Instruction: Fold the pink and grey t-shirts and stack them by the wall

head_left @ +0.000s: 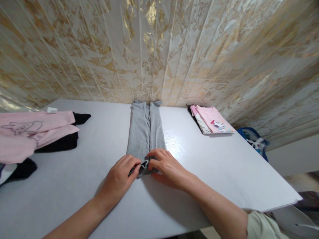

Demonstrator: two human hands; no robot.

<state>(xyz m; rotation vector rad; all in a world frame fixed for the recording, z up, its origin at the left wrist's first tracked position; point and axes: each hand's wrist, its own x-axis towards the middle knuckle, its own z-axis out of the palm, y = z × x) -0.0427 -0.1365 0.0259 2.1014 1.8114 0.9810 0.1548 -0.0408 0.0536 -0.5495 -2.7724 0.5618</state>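
A grey garment [146,131], folded lengthwise into a narrow strip, lies in the middle of the white table [211,172] and reaches back to the wall. My left hand [119,179] pinches the near end of the strip at its left corner. My right hand [165,166] rests on the same near end from the right, its fingers curled and pressing on the cloth. The two hands almost touch over the garment's near edge.
A pile of pink and black clothes [32,132] lies at the table's left side. A folded pink shirt with a cartoon print [211,120] sits on a small stack at the back right. A blue bag [254,138] stands beyond the right edge. The marbled gold wall [159,49] closes the back.
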